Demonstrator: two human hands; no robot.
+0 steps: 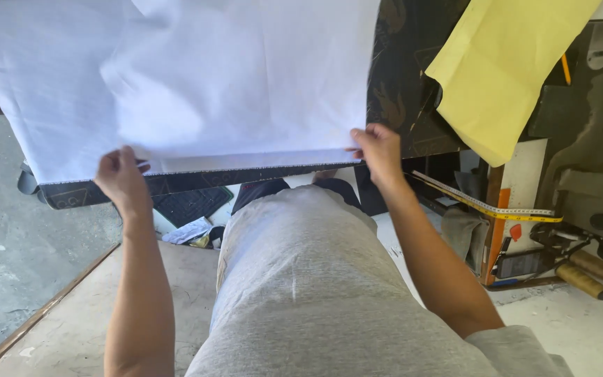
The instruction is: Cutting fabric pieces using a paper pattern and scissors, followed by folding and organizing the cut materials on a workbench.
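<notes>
Two hands, left hand and right hand, pinch large white woven cloth sheet at 6 o'clock edge; uneven pull risks skewing it.

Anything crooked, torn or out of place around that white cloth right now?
No tears or spills show. The white cloth lies skewed, its left edge slanting past the dark table, held by left hand and right hand. The yellow tape measure dangles loosely off the table's edge.
</notes>
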